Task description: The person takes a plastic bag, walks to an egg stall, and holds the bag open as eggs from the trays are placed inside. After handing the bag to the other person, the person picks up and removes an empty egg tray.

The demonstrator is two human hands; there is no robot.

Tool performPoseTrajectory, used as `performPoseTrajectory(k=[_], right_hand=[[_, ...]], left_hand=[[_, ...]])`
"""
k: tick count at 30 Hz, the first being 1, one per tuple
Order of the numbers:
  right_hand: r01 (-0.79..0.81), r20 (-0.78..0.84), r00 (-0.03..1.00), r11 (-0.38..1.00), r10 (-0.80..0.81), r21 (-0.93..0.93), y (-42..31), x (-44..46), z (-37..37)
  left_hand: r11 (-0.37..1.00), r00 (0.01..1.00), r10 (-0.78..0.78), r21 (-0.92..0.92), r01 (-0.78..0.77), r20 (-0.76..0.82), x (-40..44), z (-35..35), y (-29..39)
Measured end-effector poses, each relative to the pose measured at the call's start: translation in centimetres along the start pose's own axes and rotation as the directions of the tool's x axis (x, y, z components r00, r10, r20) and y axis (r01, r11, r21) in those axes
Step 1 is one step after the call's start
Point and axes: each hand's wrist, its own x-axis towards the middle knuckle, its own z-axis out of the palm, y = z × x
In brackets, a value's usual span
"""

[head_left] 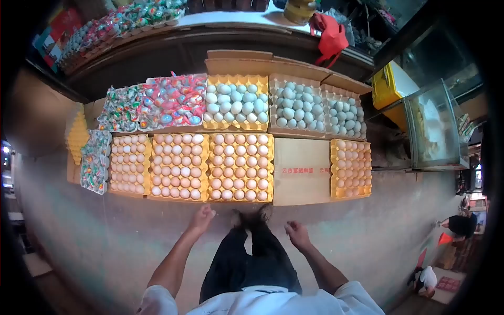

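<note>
My left hand (201,219) hangs over the floor, just short of the front edge of a yellow egg tray (212,199) filled with brown eggs (239,172). Its fingers are loosely curled, and I see nothing in them. My right hand (298,234) hangs below the front of a flat cardboard box (302,190) with red printing. Those fingers are also curled in, with no object showing. Neither hand touches the trays. Another tray of brown eggs (352,163) sits on the right end of the box. More brown-egg trays (177,165) line the front row to the left.
Behind them are trays of pale blue-green eggs (236,102) and wrapped eggs in red (173,100) and green packaging (119,108). A glass case (438,126) stands right. A red bag (331,37) hangs from the back counter. Other people (462,226) are at far right.
</note>
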Motion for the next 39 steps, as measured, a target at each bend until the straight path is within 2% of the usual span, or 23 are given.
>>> performPoseTrajectory(k=[2,4,6,8,9,11,13,14,15,17,19,21,23,24,27,28,29,30,32,34,36,38,39], right_hand=[[0.081,-0.106,0.992,0.995,-0.074,0.061,-4.1,2.8,0.6],[0.19,-0.182,0.967,0.98,-0.176,0.065,-7.3,7.0,1.1],[0.232,-0.224,0.953,0.968,-0.206,0.093,-9.1,11.7,1.9],[0.223,-0.293,0.942,0.959,-0.165,0.176,-12.7,14.2,2.2],[0.206,-0.287,0.946,0.962,-0.149,0.181,-13.2,15.6,2.6],[0.047,-0.177,0.984,0.918,0.025,0.393,-13.6,17.4,3.2],[-0.018,-0.165,0.983,0.936,0.081,0.351,-14.1,17.8,3.9],[0.012,-0.194,0.98,0.951,0.051,0.31,-12.8,18.7,4.6],[-0.009,-0.145,0.987,0.912,0.075,0.41,-12.6,18.8,5.0],[-0.033,-0.073,0.993,0.816,0.091,0.578,-13.3,18.7,4.7],[-0.108,-0.059,0.977,0.713,0.204,0.693,-14.4,18.4,5.1],[-0.098,-0.123,0.962,0.726,0.245,0.68,-14.5,18.6,5.9],[-0.108,-0.131,0.956,0.731,0.262,0.673,-14.5,18.9,5.5],[-0.106,-0.139,0.953,0.726,0.27,0.679,-14.6,18.9,5.1],[-0.053,-0.134,0.964,0.662,0.229,0.748,-14.7,18.6,3.5],[-0.036,-0.147,0.964,0.653,0.224,0.756,-14.8,18.1,2.8],[-0.018,-0.159,0.963,0.644,0.216,0.765,-14.9,17.7,1.9],[-0.047,-0.141,0.956,0.606,0.259,0.794,-15.9,16.7,0.0],[-0.017,-0.173,0.956,0.635,0.236,0.772,-12.6,17.0,-1.8],[0.011,-0.205,0.956,0.668,0.212,0.744,-9.5,17.0,-3.8],[0.048,-0.237,0.942,0.602,0.238,0.797,-6.7,16.7,-6.1],[0.049,-0.256,0.931,0.605,0.262,0.795,-4.1,17.1,-8.5],[0.044,-0.267,0.921,0.606,0.283,0.795,-2.6,17.3,-9.5]], left_hand=[[0.989,1.0,0.012,0.149,-0.01,-0.014,-0.1,0.5,7.7],[0.909,0.963,0.241,0.376,-0.178,-0.125,5.1,0.8,5.3],[0.915,0.969,0.193,0.385,-0.121,-0.155,6.7,1.7,8.2],[0.917,0.97,0.155,0.391,-0.072,-0.185,8.7,3.2,9.3],[0.911,0.968,0.128,0.412,-0.029,-0.216,9.6,3.9,9.2],[0.9,0.968,0.096,0.435,0.016,-0.234,11.0,5.1,8.3],[0.801,0.934,0.054,0.574,0.171,-0.354,12.1,6.6,7.8],[0.775,0.932,0.048,0.602,0.191,-0.358,12.0,7.0,8.0],[0.738,0.915,0.008,0.62,0.268,-0.404,12.6,7.2,7.9],[0.788,0.893,-0.083,0.52,0.331,-0.443,13.0,6.8,9.5],[0.842,0.88,-0.088,0.436,0.316,-0.467,13.2,6.4,10.6],[0.861,0.889,-0.086,0.415,0.293,-0.45,13.4,6.5,10.9],[0.931,0.86,-0.151,0.222,0.289,-0.488,14.5,5.8,9.4],[0.93,0.866,-0.145,0.233,0.284,-0.479,14.3,6.2,9.5],[0.974,0.88,-0.227,-0.115,0.197,-0.418,13.2,7.3,9.6],[0.986,0.925,-0.14,-0.139,0.096,-0.352,12.9,7.4,8.9],[0.987,0.928,-0.135,-0.132,0.095,-0.346,12.6,7.8,8.3],[0.975,0.949,-0.13,-0.211,0.07,-0.288,12.2,8.6,7.9],[0.941,0.962,-0.143,-0.332,0.06,-0.231,11.0,10.9,7.8],[0.95,0.972,-0.122,-0.307,0.056,-0.203,9.7,14.2,9.4],[0.957,0.98,-0.102,-0.284,0.05,-0.168,9.2,17.4,10.8],[0.945,0.997,-0.056,-0.324,0.038,-0.045,9.4,20.3,11.9],[0.945,0.998,-0.056,-0.323,0.041,-0.038,9.8,21.5,12.2]])
